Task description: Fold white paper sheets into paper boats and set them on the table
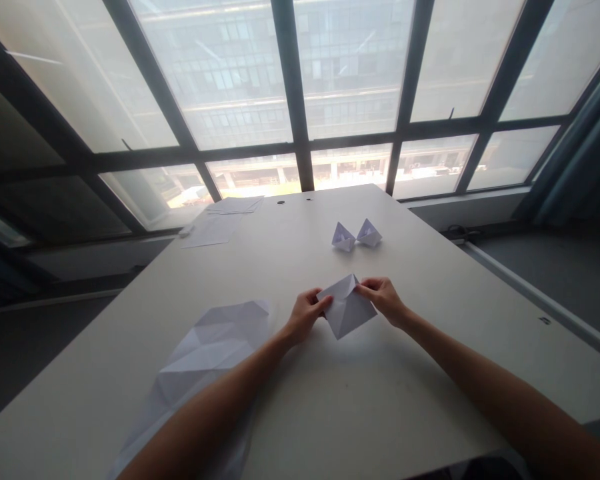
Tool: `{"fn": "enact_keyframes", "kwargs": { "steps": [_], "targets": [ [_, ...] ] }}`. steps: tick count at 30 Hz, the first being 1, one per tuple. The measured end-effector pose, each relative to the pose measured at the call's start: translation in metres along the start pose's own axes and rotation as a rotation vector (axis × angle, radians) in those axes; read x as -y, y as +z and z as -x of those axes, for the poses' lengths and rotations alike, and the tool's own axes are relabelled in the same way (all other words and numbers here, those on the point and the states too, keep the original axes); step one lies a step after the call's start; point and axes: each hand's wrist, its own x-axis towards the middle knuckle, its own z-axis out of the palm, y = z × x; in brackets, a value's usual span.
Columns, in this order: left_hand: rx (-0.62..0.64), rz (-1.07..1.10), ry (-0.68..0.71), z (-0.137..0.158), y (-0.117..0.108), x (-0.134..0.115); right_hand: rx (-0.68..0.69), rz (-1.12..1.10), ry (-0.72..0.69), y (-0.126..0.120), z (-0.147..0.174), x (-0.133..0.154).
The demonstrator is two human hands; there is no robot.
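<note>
A folded sheet of white paper (351,312), roughly diamond-shaped with crease lines, is held up over the table between both hands. My left hand (307,312) pinches its left corner, thumb on the near face. At the upper right edge, my right hand (384,297) grips the paper between thumb and fingers, beside a raised point. Beyond the hands stand two folded paper boats (343,238), side by side and close together. Under and beside my left forearm lies a large creased sheet of paper (205,363).
Several flat paper sheets (217,227) lie at the far left of the white table (430,373). Large framed windows (300,80) rise behind the table's far edge. A blue curtain (575,173) hangs at the right.
</note>
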Motion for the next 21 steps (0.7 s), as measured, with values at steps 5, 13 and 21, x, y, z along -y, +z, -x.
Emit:
{"fn": "enact_keyframes", "kwargs": {
  "steps": [5,13,21],
  "targets": [
    [0.075,-0.099,-0.066,0.003,0.002,-0.004,0.086,-0.046,0.1,0.001,0.002,-0.007],
    [0.016,-0.236,0.072,0.003,0.005,-0.01,0.14,-0.149,0.19,0.008,0.004,-0.016],
    [-0.049,-0.464,0.182,0.0,0.005,0.001,0.161,-0.046,0.161,0.014,0.005,-0.013]
  ]
}}
